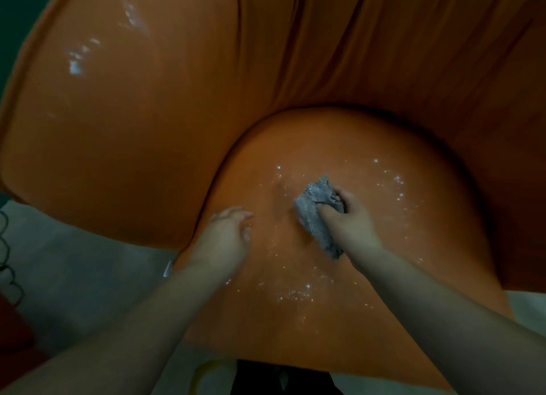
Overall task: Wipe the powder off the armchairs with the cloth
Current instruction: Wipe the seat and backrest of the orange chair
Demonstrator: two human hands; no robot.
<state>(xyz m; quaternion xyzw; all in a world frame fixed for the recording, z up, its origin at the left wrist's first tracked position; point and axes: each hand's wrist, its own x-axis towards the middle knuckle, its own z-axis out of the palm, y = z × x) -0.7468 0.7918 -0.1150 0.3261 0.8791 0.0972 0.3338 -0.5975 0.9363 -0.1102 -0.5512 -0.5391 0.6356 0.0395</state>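
Note:
An orange armchair (153, 146) fills the view, its rounded seat cushion (363, 146) in the middle. White powder (295, 292) speckles the seat, and more white powder marks the left armrest up high. My right hand (351, 217) grips a crumpled grey cloth (313, 214) and presses it on the seat's centre. My left hand (224, 238) rests on the seat's left edge with its fingers relaxed and holds nothing.
A pale floor (74, 273) shows under the chair at the left and lower right. A dark coiled cord (7, 264) lies at the left edge, with something red in the lower left corner. The chair's folded backrest fabric (384, 46) rises at the top right.

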